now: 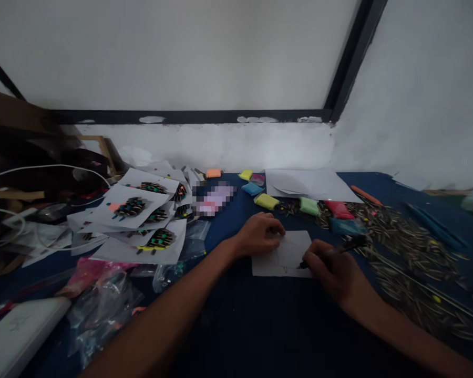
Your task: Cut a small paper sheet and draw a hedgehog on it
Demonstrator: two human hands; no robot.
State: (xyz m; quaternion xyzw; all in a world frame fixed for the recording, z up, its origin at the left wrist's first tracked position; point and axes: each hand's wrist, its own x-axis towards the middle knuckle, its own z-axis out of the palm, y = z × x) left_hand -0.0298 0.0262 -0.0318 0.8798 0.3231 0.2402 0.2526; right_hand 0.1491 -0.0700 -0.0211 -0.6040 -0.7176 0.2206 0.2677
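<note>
The dark blue counter carries everything here, with a heap of thin, seed-like pieces spread along its right side and a stack of decorated sheets toward its far left corner. Plain white sheets lie at the far edge, and a row of small coloured packets sits just this side of them. In the middle of the counter, between the two hands, lies a small white paper with faint lines, its longer side seemingly running left to right. The left hand rests on its far left part, fingers loosely bent and apart from the thumb, gripping nothing visible. The right hand is clamped on a dark pen, which slants from the paper toward the counter's far right. The pen's tip is at the paper's near right corner, so the right hand is nearer that corner; whether the tip touches cannot be told.
</note>
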